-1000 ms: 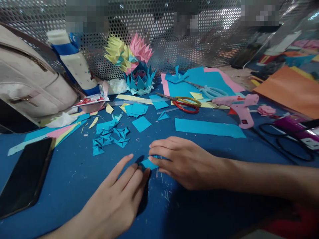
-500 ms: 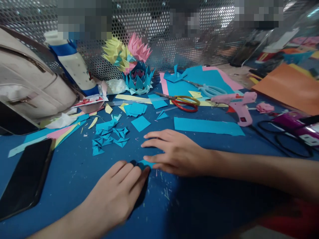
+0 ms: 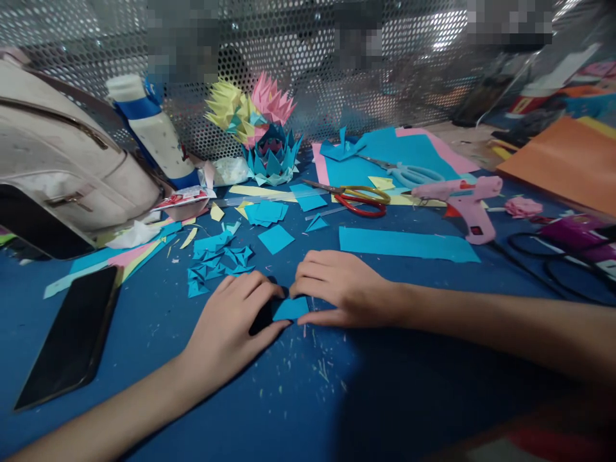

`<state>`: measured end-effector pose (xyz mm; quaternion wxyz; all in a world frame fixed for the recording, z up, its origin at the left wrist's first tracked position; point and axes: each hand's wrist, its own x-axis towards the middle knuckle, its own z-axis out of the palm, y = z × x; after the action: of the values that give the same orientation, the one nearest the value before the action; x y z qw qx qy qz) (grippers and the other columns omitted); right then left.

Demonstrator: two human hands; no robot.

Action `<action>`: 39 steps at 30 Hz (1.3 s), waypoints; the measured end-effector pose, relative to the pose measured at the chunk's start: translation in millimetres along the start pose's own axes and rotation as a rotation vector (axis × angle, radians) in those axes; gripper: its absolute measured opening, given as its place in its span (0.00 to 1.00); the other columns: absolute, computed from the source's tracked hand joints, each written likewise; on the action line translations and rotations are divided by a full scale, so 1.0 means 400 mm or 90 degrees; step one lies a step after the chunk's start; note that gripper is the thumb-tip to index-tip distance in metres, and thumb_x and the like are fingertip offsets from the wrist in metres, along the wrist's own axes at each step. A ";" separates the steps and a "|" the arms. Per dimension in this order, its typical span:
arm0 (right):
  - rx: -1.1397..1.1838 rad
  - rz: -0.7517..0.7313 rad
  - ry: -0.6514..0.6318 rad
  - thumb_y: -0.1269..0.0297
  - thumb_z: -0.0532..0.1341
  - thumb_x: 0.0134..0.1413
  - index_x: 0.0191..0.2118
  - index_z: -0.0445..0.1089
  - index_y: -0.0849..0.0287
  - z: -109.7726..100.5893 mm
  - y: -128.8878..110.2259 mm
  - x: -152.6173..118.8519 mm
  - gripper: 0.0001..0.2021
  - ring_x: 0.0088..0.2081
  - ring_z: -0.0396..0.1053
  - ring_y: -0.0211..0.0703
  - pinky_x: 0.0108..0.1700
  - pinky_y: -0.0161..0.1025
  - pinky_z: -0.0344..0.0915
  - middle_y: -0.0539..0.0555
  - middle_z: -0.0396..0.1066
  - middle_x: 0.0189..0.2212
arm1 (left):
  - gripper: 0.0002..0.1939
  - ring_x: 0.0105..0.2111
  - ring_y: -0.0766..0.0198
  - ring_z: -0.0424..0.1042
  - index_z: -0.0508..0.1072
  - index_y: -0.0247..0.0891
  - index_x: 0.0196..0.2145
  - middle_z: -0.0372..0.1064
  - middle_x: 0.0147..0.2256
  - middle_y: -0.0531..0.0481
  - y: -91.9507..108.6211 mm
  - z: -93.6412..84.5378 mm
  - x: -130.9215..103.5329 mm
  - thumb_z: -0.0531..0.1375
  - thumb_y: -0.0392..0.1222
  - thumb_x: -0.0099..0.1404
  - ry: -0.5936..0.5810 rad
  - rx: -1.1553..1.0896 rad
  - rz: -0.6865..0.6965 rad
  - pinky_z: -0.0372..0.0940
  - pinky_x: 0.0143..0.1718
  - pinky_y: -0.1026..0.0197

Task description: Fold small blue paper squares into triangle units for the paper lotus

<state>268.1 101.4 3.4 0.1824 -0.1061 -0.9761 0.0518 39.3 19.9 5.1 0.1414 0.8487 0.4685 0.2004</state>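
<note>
A small folded piece of blue paper (image 3: 291, 309) lies on the dark blue tabletop between my two hands. My left hand (image 3: 240, 311) grips its left side, thumb at the near edge and fingers at the far edge. On the right, my right hand (image 3: 337, 289) holds it the same way, fingers curled on the far side and thumb along the near corner. Just beyond my left hand is a cluster of folded blue paper pieces (image 3: 216, 260). A flat blue square (image 3: 276, 239) and a stack of blue squares (image 3: 265, 213) lie farther back.
A phone (image 3: 72, 333) lies at left, near a backpack (image 3: 62, 154) and a bottle (image 3: 161, 138). Paper flowers (image 3: 272, 151) stand at the back. Red-and-yellow scissors (image 3: 360, 200), a pink glue gun (image 3: 469, 199) with its cord, and a blue paper strip (image 3: 409, 245) are at right.
My left hand has opened its grip wider, so more of the blue paper shows. My right hand's spread fingers have curled in at the paper's far edge. The view has shifted slightly.
</note>
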 end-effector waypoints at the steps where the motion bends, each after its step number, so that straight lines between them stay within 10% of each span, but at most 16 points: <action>1: 0.004 0.003 -0.002 0.51 0.54 0.68 0.43 0.72 0.61 0.000 0.000 -0.001 0.18 0.39 0.60 0.44 0.41 0.40 0.58 0.56 0.70 0.37 | 0.08 0.42 0.57 0.68 0.69 0.41 0.45 0.69 0.43 0.50 0.001 0.001 0.003 0.59 0.46 0.71 0.005 -0.008 0.000 0.58 0.42 0.55; 9: 0.068 0.033 -0.008 0.57 0.52 0.70 0.40 0.71 0.62 0.000 -0.004 -0.002 0.16 0.36 0.61 0.43 0.37 0.38 0.55 0.55 0.71 0.34 | 0.04 0.40 0.61 0.68 0.71 0.39 0.40 0.70 0.40 0.51 0.000 0.005 0.026 0.56 0.38 0.73 0.022 -0.048 0.002 0.58 0.41 0.57; 19: 0.420 0.303 0.019 0.66 0.56 0.63 0.32 0.67 0.61 -0.010 -0.027 0.010 0.08 0.24 0.62 0.33 0.28 0.31 0.55 0.47 0.68 0.22 | 0.15 0.31 0.63 0.67 0.68 0.40 0.48 0.69 0.30 0.56 0.017 0.002 0.024 0.64 0.39 0.65 0.086 -0.148 -0.064 0.63 0.34 0.61; 32: 0.281 0.220 -0.031 0.64 0.53 0.66 0.25 0.54 0.58 -0.006 -0.022 0.012 0.16 0.29 0.54 0.37 0.33 0.35 0.49 0.46 0.54 0.21 | 0.03 0.33 0.65 0.71 0.69 0.40 0.42 0.71 0.33 0.53 0.024 0.002 0.008 0.57 0.38 0.71 0.055 -0.261 -0.054 0.64 0.35 0.62; 39: 0.172 0.172 -0.009 0.68 0.59 0.61 0.27 0.59 0.59 0.009 -0.025 0.000 0.11 0.30 0.54 0.36 0.39 0.37 0.52 0.47 0.62 0.26 | 0.12 0.31 0.62 0.63 0.75 0.43 0.46 0.66 0.32 0.50 0.017 -0.007 -0.020 0.51 0.36 0.75 0.041 0.065 0.133 0.53 0.33 0.59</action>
<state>264.9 91.3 1.4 0.1795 -0.2105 -0.9385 0.2068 39.2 9.9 8.9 0.0609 0.8921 0.3914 0.2172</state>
